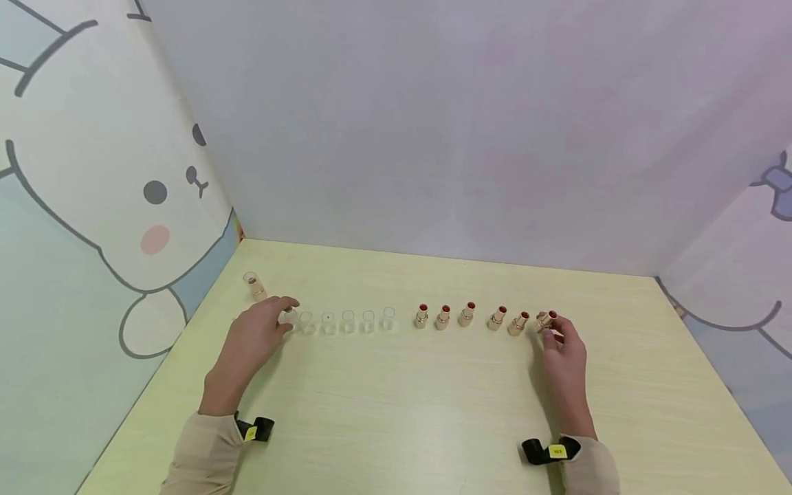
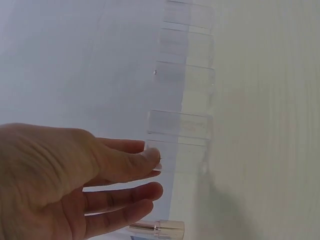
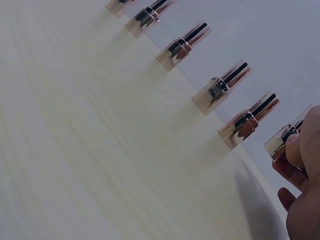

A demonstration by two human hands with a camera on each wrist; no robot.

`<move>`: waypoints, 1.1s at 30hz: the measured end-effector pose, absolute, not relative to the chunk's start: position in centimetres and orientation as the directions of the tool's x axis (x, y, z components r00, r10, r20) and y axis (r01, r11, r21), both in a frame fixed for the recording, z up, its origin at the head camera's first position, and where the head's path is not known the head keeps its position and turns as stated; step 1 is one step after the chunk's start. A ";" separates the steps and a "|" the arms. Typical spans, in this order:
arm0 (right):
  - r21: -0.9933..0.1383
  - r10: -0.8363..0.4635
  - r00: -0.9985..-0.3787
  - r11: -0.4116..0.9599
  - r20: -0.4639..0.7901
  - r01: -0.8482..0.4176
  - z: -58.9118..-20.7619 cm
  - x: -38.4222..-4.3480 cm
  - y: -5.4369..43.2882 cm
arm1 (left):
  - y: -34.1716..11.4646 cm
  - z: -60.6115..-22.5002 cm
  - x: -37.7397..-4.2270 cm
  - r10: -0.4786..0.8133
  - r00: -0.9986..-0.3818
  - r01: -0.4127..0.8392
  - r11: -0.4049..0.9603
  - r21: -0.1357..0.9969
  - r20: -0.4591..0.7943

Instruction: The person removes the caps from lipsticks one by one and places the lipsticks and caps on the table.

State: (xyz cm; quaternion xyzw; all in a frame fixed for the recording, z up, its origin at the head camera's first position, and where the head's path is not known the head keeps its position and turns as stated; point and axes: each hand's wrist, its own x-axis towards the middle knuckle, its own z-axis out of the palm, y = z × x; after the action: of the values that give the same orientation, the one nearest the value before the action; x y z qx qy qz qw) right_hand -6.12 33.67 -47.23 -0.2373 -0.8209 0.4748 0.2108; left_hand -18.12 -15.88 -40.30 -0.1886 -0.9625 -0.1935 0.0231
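Note:
My left hand [image 1: 250, 337] pinches a clear lipstick cap [image 2: 182, 158] near its top with thumb and index finger; the other fingers reach out loosely. The cap stands at the left end of a row of similar clear caps [image 1: 348, 321]. Over on the right, my right hand [image 1: 566, 357] grips a gold lipstick tube [image 3: 280, 143] with a red inside, slightly lifted and tilted. Several matching gold tubes [image 1: 467, 315] stand upright to the left of it. Beyond the left hand is a gold tube inside a clear cap [image 1: 255, 287].
Everything stands on a pale wooden table [image 1: 383, 412]. A plain grey-white cloth [image 1: 433, 137] rises behind its back edge, and cartoon-printed cloths [image 1: 124, 206] hang at both sides. Each wrist wears a black strap with a camera [image 1: 264, 429].

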 end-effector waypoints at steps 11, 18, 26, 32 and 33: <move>-0.860 0.599 -0.799 0.433 0.052 0.269 -47.7 -6.3 34.0 | -17.6 -37.4 -17.5 0.288 -0.919 0.370 0.866 0.336 0.270; -0.851 0.598 -0.801 0.432 0.021 0.300 -48.1 -6.1 34.0 | -19.1 -37.4 -18.2 0.225 -0.893 0.374 0.852 0.367 0.389; -0.826 0.605 -0.796 0.456 0.014 0.332 -48.3 -6.0 34.0 | -19.4 -37.8 -19.9 0.222 -0.897 0.372 0.847 0.381 0.381; -0.820 0.604 -0.796 0.469 0.028 0.327 -47.9 -6.0 34.0 | -19.3 -38.5 -21.2 0.214 -0.901 0.360 0.853 0.377 0.377; -0.818 0.604 -0.796 0.473 0.031 0.328 -47.8 -6.0 34.0 | -19.3 -38.7 -21.5 0.209 -0.902 0.355 0.857 0.374 0.377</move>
State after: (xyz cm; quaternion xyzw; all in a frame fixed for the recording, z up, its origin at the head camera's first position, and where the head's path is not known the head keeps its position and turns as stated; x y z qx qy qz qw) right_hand -6.02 34.04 -47.79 -0.2764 -0.8433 0.4323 0.1599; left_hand -21.53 -19.29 -38.66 -0.1485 -0.9495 -0.2228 0.1638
